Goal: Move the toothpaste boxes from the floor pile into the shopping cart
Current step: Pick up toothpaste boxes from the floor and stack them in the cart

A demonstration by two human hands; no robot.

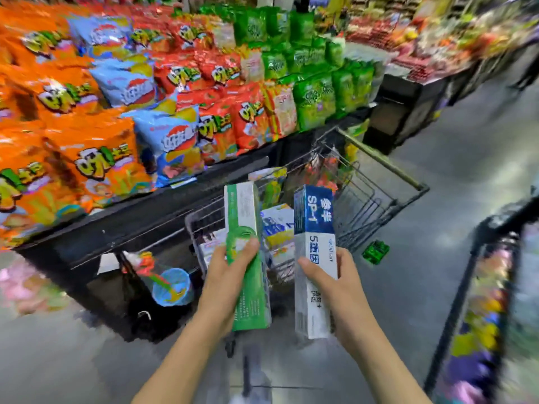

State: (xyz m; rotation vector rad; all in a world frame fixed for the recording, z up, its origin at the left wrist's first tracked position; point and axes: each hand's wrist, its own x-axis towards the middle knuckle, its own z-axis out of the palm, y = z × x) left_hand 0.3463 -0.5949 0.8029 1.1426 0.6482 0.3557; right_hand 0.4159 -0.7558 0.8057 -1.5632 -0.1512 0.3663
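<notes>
A single head-worn, wide-angle camera looked forward and steeply down from above the person's forearms, close to both hands, the left hand (226,275) and right hand (335,282) sitting low in the centre of frame. It faced along a shop aisle over the shopping cart (379,182), with a snack shelf (140,211) to the left and the outer parts of the frame blurred. No second view was supplied, so no shared area was recorded.

Green-and-white toothpaste box (247,258): long, held roughly upright, slightly tilted, gripped at mid-length, raised over near end of shopping cart (379,182). Blue-and-white toothpaste box (315,258): marked "SP-1", also upright, just right of green one, apart from it. Cart: dark wire basket, stood beside snack shelf, already held more boxes (277,228) and packets.
</notes>
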